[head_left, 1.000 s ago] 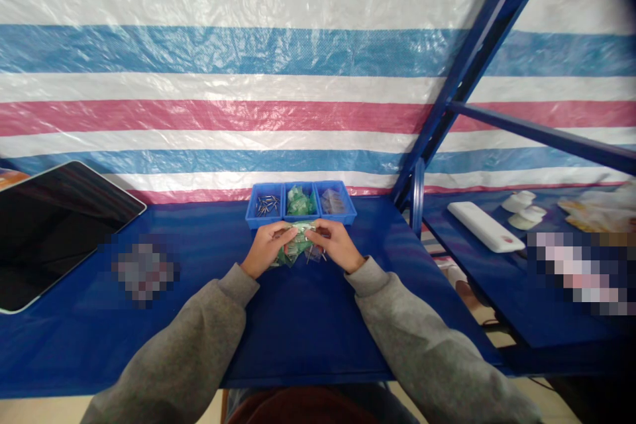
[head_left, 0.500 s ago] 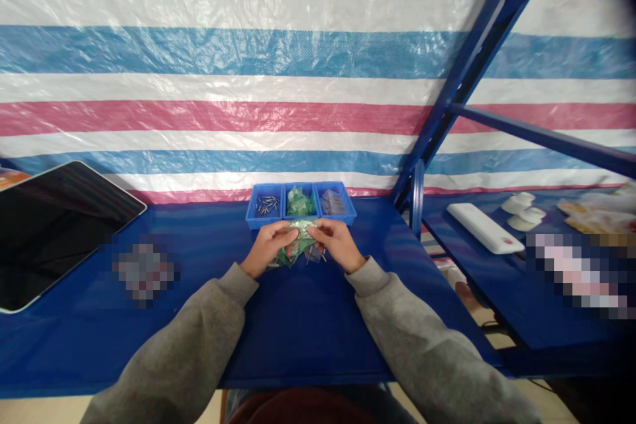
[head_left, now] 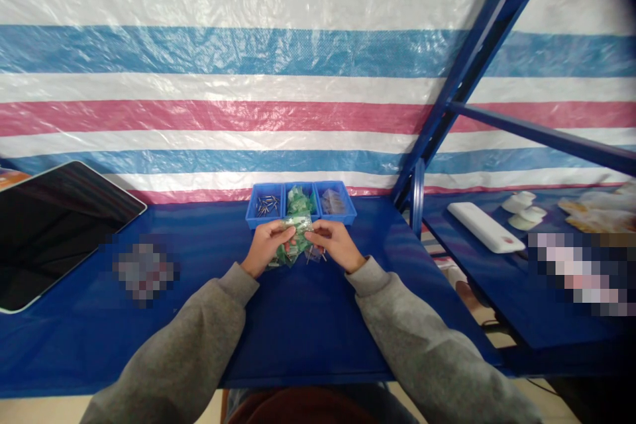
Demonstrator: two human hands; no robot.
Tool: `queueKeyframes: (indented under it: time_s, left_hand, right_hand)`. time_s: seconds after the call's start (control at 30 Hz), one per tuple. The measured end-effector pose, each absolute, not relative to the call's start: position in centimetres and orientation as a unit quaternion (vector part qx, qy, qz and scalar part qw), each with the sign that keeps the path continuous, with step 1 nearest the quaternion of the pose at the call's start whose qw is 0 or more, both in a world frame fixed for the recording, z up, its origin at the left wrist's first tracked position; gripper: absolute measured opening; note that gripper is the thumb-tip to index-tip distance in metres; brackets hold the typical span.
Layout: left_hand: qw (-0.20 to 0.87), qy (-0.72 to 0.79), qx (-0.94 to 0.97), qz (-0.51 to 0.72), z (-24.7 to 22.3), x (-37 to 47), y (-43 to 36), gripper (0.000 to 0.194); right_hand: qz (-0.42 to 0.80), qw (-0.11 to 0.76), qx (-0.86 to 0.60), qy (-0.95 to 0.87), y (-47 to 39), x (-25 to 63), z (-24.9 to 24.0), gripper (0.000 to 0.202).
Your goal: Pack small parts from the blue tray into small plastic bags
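A small clear plastic packet with green in it [head_left: 299, 224] is stretched between my two hands. My left hand [head_left: 268, 245] pinches its left side with thumb and fingers, and my right hand [head_left: 335, 242] pinches the right side. Beneath them, more green packets [head_left: 288, 255] lie on the blue table, with a few thin metal pieces [head_left: 318, 254] beside my right fingers. Just behind stand three joined blue bins [head_left: 265, 220]. The left bin holds metal pins or screws [head_left: 268, 205], the middle one green packets [head_left: 299, 200], the right one clear bags [head_left: 332, 202].
A dark-screened tablet or monitor [head_left: 64, 232] lies at the left, near a blurred-out item [head_left: 145, 271]. On the right-hand table are a white oblong device [head_left: 485, 228], white round parts [head_left: 524, 212] and plastic bags [head_left: 601, 209]. A blue metal frame [head_left: 447, 106] rises between the tables.
The packet between my hands now shows more of its face, its lower part hanging lower. My right fingers have shifted slightly; both arms stay nearly in place.
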State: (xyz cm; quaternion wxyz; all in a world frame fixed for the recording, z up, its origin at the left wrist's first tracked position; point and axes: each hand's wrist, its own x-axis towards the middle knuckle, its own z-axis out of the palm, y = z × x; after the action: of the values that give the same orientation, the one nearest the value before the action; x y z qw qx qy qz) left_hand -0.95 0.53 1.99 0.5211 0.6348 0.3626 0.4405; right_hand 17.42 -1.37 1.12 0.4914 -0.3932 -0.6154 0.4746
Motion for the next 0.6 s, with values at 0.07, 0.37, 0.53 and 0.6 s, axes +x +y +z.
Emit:
queueKeyframes:
  time_s: [0.07, 0.37, 0.53, 0.6]
  left_hand:
    - [0.522, 0.363, 0.633, 0.441, 1.99, -0.89, 0.47, 0.025]
    - [0.527, 0.349, 0.654, 0.414, 2.07, -0.91, 0.30, 0.024]
    - [0.518, 0.354, 0.658, 0.417, 2.09, -0.89, 0.26, 0.025]
    - [0.515, 0.353, 0.657, 0.422, 2.14, -0.91, 0.29, 0.025]
  right_hand:
    - [0.469, 0.494, -0.395, -0.616, -1.35, 17.40, 1.02, 0.025]
    - [0.470, 0.500, -0.394, -0.612, -1.36, 17.15, 0.84, 0.027]
    - [0.483, 0.497, -0.383, -0.611, -1.35, 17.21, 0.85, 0.028]
    - [0.495, 0.489, -0.378, -0.611, -1.36, 17.30, 0.92, 0.027]
